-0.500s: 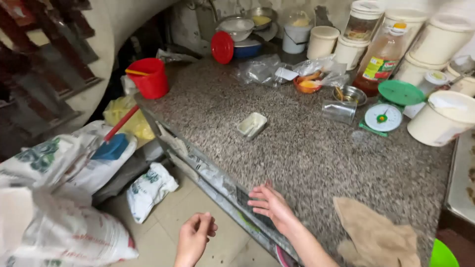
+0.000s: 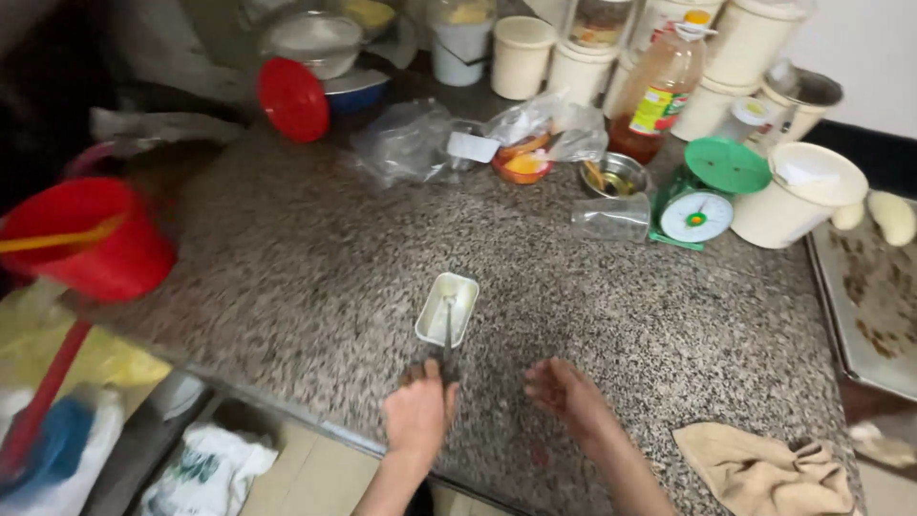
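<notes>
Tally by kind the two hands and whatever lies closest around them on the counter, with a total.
Hands: 2, the left hand and the right hand
Rectangular metal tin: 1
Thin metal tool, running from the left hand into the tin: 1
Beige cloth: 1
Total: 5

Speckled grey granite counter (image 2: 287, 268) spreads ahead of the hands. Pale wall (image 2: 860, 48) at far right, beyond the jars. Beige tiled floor (image 2: 315, 468) below the counter edge, to the left of the hands. Even, soft light; left far corner dark.
</notes>
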